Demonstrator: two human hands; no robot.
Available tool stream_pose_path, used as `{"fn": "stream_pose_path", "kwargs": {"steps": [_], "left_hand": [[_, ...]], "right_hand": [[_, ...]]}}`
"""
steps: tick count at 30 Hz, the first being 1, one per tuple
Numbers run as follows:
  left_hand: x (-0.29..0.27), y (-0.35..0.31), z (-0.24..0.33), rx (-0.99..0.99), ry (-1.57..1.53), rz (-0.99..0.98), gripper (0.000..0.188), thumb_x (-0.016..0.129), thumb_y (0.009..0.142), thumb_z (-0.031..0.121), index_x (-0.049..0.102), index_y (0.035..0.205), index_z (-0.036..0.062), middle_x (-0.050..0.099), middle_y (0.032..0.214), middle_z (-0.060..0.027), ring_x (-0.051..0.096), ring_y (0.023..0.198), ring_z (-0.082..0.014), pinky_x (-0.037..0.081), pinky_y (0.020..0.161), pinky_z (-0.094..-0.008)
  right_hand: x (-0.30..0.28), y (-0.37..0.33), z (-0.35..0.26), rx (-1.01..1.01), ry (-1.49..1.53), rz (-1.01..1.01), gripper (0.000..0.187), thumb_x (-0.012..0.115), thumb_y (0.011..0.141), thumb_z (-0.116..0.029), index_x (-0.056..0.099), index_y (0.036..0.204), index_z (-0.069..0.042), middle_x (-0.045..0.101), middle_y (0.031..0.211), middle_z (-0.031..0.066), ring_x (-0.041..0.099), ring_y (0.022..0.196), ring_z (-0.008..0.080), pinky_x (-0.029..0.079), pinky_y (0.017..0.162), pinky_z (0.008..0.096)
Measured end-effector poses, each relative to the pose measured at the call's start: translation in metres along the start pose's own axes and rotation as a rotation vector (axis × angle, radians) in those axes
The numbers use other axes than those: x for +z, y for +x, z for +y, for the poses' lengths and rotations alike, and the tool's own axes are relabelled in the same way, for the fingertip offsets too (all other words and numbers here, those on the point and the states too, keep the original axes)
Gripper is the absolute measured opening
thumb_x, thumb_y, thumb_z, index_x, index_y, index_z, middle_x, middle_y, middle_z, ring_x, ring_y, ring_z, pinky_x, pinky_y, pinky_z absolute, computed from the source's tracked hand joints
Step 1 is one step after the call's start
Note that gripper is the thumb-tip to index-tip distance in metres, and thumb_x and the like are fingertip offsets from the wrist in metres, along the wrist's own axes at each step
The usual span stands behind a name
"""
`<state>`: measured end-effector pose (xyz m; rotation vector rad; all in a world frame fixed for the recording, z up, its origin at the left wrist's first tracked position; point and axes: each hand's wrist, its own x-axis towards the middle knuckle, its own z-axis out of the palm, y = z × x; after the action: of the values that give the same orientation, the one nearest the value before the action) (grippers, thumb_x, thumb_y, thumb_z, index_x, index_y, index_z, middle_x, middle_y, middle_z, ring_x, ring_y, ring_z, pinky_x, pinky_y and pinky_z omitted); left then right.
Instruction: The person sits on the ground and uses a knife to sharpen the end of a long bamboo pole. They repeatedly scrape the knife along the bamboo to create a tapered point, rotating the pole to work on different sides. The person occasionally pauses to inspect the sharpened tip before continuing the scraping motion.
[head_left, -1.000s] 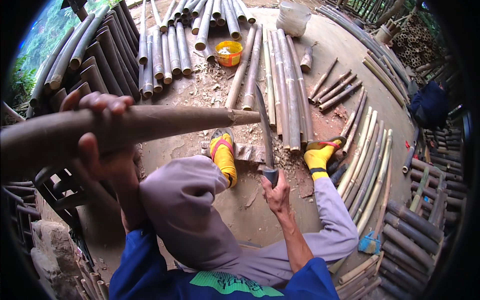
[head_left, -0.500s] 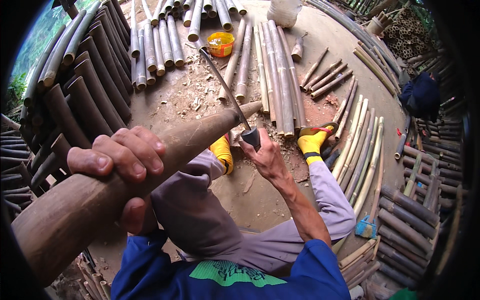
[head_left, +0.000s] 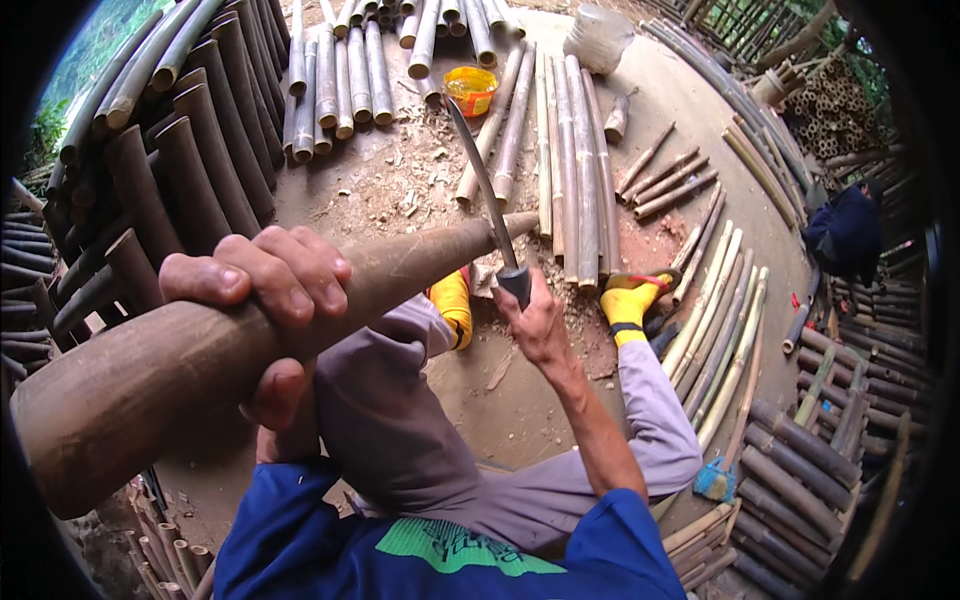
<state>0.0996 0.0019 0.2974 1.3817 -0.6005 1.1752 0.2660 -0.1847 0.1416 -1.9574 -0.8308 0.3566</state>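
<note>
Across an earthen floor [head_left: 520, 420], a knife [head_left: 484, 174] by the tip of a bamboo pole [head_left: 150, 390]

Far left, a patch of greenery [head_left: 45, 135] shows beyond steeply stacked dark bamboo culms [head_left: 190, 165]. Before them the bamboo pole slants up from the lower left, its wide end nearest the viewer, its narrowed tip pointing right. The left hand [head_left: 280, 285] grips it partway along, four fingers curled over the top, thumb beneath. Toward the middle, wood chips [head_left: 390, 180] litter the brown ground near a yellow-and-red tub [head_left: 470, 92]. The right hand [head_left: 540, 325] has its fingers wrapped around the knife's dark handle; the long blade crosses in front of the pole's tip, though whether they touch cannot be told. Just right, several bamboo lengths [head_left: 575, 150] lie side by side, a yellow-socked foot [head_left: 628, 300] close to their near ends and a pale plastic jug [head_left: 600, 38] by their far ones. Beyond come short dark sticks [head_left: 670, 185] and a fan of paler poles [head_left: 715, 330]. At far right, more dark bamboo [head_left: 800, 490] is piled, with bundled tubes [head_left: 835, 110] farther back, ends facing out.
</note>
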Motion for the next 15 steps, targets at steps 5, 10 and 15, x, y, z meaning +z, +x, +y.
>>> {"fn": "stream_pose_path", "kwargs": {"steps": [5,10,15], "left_hand": [[0.001,0.000,-0.003,0.018,0.019,0.038,0.049,0.074,0.075,0.025,0.041,0.108,0.0090,0.054,0.082,-0.0050,0.057,0.071,-0.0180,0.048,0.070,-0.0353],[0.001,0.002,-0.002,0.043,0.031,0.079,0.049,0.076,0.075,0.026,0.042,0.106,0.0091,0.055,0.081,-0.0049,0.057,0.069,-0.0176,0.048,0.070,-0.0342],[0.014,0.003,-0.005,0.022,0.019,0.076,0.050,0.076,0.074,0.025,0.042,0.106,0.0094,0.054,0.079,-0.0047,0.057,0.068,-0.0178,0.047,0.069,-0.0347]], "right_hand": [[0.002,-0.004,-0.006,-0.021,0.031,0.037,0.039,0.059,0.089,-0.035,0.051,0.105,-0.001,0.060,0.068,0.0061,0.058,0.054,0.0120,0.046,0.047,0.0284],[-0.026,-0.012,-0.068,-0.281,0.304,0.205,0.041,0.064,0.086,-0.019,0.045,0.116,0.000,0.064,0.083,0.0114,0.064,0.070,0.0165,0.052,0.063,0.0295],[-0.008,0.009,-0.010,-0.247,-0.083,0.122,0.041,0.061,0.088,-0.038,0.050,0.103,-0.001,0.059,0.074,0.0102,0.059,0.058,0.0163,0.047,0.051,0.0315]]}}
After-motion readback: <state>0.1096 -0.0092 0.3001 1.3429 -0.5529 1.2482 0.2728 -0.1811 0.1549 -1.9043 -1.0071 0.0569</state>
